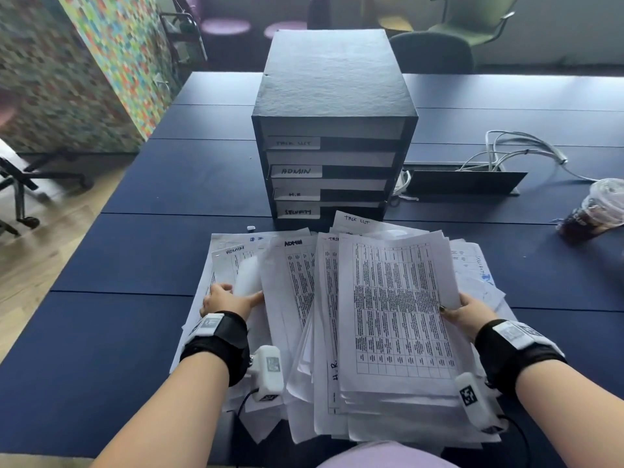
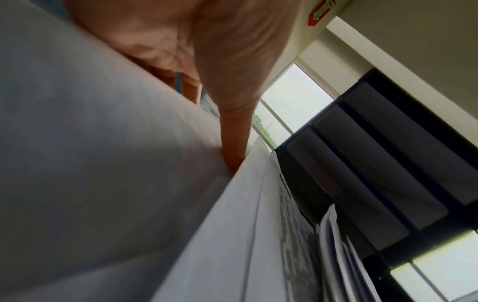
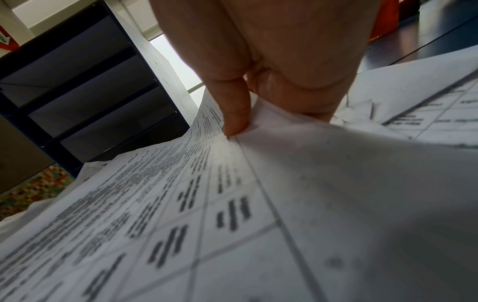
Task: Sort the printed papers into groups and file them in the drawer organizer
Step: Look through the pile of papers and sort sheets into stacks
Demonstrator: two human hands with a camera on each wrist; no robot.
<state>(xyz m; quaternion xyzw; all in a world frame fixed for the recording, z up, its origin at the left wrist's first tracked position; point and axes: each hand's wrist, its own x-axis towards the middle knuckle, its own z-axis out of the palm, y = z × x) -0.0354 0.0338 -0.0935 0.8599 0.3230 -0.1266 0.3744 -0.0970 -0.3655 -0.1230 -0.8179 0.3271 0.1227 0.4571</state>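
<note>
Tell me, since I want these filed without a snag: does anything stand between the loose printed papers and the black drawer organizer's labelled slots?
Nothing visible does. The white printed papers lie fanned on the dark blue table directly before the black drawer organizer, whose labelled fronts face them. The iced drink cup and white cables sit off right.

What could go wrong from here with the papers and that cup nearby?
1. The papers are fanned and overlapping, with ADMIN, H.R. and TASK LIST sheets mixed, so a sheet could land in the wrong group.
2. The right hand pinches only the top sheet by its edge; lifting may drag or crease others.
3. The cup lies tipped on the table to the right; a leak could reach the pile.
</note>
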